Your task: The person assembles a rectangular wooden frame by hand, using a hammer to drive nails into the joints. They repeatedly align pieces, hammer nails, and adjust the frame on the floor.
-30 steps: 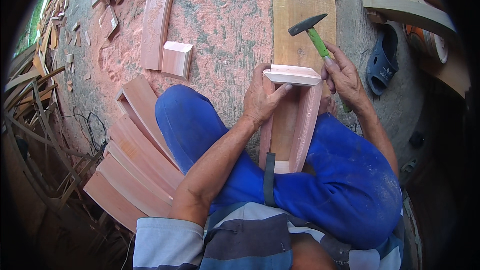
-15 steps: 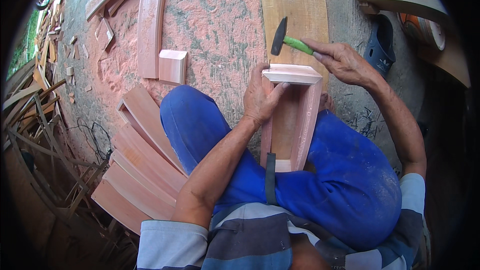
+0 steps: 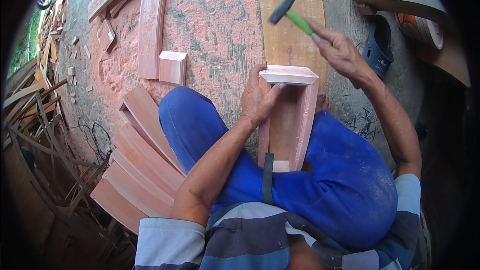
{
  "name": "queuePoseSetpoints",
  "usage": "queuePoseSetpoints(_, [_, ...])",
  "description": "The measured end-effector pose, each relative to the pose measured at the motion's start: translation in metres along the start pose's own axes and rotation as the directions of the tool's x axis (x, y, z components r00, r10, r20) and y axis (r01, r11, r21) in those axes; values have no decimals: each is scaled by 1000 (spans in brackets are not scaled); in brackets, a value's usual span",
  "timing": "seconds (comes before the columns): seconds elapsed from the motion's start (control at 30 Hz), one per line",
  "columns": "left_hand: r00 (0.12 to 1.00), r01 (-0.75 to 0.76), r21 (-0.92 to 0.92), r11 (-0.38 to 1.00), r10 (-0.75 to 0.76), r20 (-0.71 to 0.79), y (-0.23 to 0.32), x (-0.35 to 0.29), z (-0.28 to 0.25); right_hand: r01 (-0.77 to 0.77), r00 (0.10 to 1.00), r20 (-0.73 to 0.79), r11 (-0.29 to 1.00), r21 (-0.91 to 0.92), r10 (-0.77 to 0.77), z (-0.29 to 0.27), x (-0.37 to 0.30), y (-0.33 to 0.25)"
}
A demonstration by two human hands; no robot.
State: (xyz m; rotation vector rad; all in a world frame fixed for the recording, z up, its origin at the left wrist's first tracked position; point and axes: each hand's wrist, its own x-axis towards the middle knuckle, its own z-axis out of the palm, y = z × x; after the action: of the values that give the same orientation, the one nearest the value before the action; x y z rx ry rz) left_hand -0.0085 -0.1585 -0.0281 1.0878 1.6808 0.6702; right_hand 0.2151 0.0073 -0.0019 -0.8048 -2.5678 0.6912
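Note:
Between my knees stands a narrow wooden frame (image 3: pixel 304 125) of pinkish boards, wider at its far end. My left hand (image 3: pixel 259 96) grips its far left corner, thumb on the inner edge and fingers on the outside. A small nail (image 3: pixel 266 65) seems to stick up a little by those fingertips. My right hand (image 3: pixel 336 52) is closed round the green handle of a hammer (image 3: pixel 285 10). The dark hammer head is raised beyond the frame, above a flat plank (image 3: pixel 295 35) on the floor, and touches nothing.
Curved pinkish boards (image 3: pixel 145 162) are fanned out by my left knee. A small wooden block (image 3: pixel 173 68) and a long board (image 3: pixel 152 30) lie on sawdust. Scrap wood (image 3: pixel 37 135) is heaped at the far left. A blue clog (image 3: pixel 378 45) and loose nails (image 3: pixel 363 122) lie to the right.
The hammer has swung up and away from the nail, its head tilting over. My left hand keeps its hold on the frame, and the nail shows shorter than before.

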Motion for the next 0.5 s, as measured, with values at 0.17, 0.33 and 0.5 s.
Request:
queuePoseSetpoints(0.17, [999, -22, 47, 999, 24, -32, -2, -1, -6, -505, 858, 144, 761, 408, 492, -52, 24, -4])
queuePoseSetpoints(0.33, [998, -58, 27, 998, 58, -8, -5, 3, 3, -417, 895, -18, 848, 327, 447, -24, 10, -18])
queuePoseSetpoints(0.5, [999, -51, 6, 999, 51, -7, -11, -2, 2, -627, 764, 188, 640, 444, 617, -64, 25, -14])
